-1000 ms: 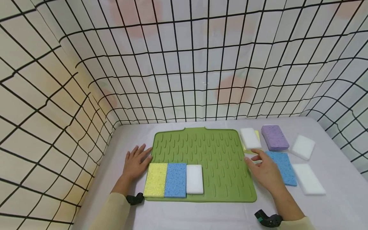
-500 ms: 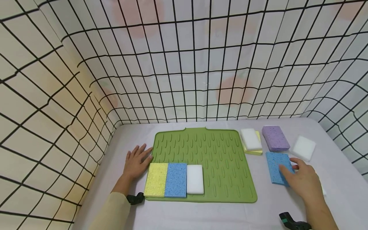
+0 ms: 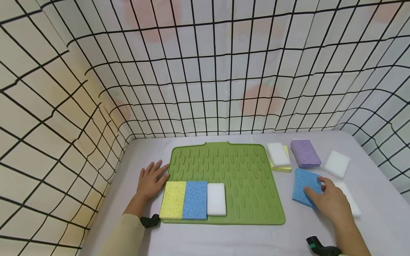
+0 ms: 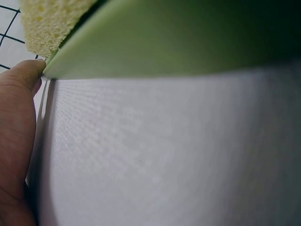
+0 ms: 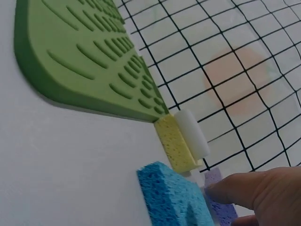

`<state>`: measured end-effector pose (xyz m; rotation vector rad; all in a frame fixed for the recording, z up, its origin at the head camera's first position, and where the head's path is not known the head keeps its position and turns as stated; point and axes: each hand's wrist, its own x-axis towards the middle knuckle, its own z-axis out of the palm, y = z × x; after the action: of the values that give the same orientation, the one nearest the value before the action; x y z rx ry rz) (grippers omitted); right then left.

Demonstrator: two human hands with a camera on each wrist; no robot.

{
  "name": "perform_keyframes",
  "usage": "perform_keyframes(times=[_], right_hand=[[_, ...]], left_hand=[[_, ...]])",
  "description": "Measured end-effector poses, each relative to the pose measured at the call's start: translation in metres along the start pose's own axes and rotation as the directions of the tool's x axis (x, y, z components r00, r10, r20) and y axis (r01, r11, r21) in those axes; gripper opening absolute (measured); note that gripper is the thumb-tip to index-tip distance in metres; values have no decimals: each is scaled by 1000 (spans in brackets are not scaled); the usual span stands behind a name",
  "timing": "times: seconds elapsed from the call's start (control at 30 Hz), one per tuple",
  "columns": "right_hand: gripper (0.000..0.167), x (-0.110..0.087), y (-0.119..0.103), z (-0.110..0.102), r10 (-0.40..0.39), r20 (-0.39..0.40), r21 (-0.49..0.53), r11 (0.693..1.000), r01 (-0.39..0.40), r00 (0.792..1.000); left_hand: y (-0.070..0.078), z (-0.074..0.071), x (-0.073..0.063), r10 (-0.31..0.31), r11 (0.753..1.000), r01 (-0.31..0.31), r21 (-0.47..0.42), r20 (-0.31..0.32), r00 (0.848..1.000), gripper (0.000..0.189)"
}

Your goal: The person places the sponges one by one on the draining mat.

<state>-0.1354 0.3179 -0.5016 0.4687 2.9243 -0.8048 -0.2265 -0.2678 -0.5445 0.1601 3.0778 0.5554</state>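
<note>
My right hand point(image 3: 333, 202) pinches a blue sponge point(image 3: 306, 188) by its right side, thumb over the top face and fingers at the edge. In the right wrist view the thumb point(image 5: 235, 188) shows above the same sponge point(image 5: 174, 197); most of the hand is out of frame. My left hand point(image 3: 152, 181) lies flat with spread fingers on the table, its thumb at the left edge of a green ridged mat point(image 3: 224, 163). A yellow sponge point(image 3: 173, 200), a second blue sponge point(image 3: 195, 200) and a white sponge point(image 3: 216, 199) lie in a row along the mat's front left.
Right of the mat, a white sponge point(image 3: 278, 154) lies on a yellow one point(image 3: 282, 169). Beside them lie a purple sponge point(image 3: 305, 153) and two more white ones, a square point(image 3: 336, 164) and a partly covered longer one point(image 3: 350, 201). Black wire mesh point(image 3: 224, 85) encloses the table.
My right hand has moved from the mat's right edge to the blue sponge and taken hold of it. The sponge has turned and shifted slightly left. The left hand has stayed still.
</note>
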Motion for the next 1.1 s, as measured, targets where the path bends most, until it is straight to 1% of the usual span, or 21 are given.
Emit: perform_keyframes(times=[0.07,0.13,0.27,0.47,0.57,0.7,0.83,0.93,1.0,1.1], right_hand=[[84,-1,-1,3,-1,-4,-2,1000,1,1000],[82,-2,-3,6,-1,-32,-7,1000,1,999],[82,-4,-6,10,-9,-55,-17,1000,9,998],[88,-2,-8,9,7,-31,-38,999,-8,999],[87,-2,-9,10,8,-26,-43,999,-9,1000],[87,-2,-9,13,2,-60,-15,1000,-2,998],[88,-2,-8,16,-21,-106,33,999,24,994],[90,-2,-6,16,-37,-118,61,997,45,992],[94,-1,-4,15,-22,-99,78,997,30,995],[98,-1,-2,13,5,-36,102,995,-1,999]], left_hand=[[0,0,0,-1,1000,1,1,5,1000,53],[1,-1,0,-3,1000,3,-1,10,1000,53],[0,-1,0,-5,1000,5,-2,9,1000,53],[0,-1,0,-8,1000,8,-5,6,1000,53],[0,0,-1,-7,1000,7,-7,7,1000,53],[-1,1,-1,-3,1000,3,-13,7,1000,53],[-1,2,0,-2,1000,2,-13,0,1000,53],[-2,2,0,-1,1000,1,-11,-4,1000,53],[-2,2,0,2,1000,-2,-10,-3,1000,53],[-2,1,0,5,1000,-5,-15,-1,1000,53]])
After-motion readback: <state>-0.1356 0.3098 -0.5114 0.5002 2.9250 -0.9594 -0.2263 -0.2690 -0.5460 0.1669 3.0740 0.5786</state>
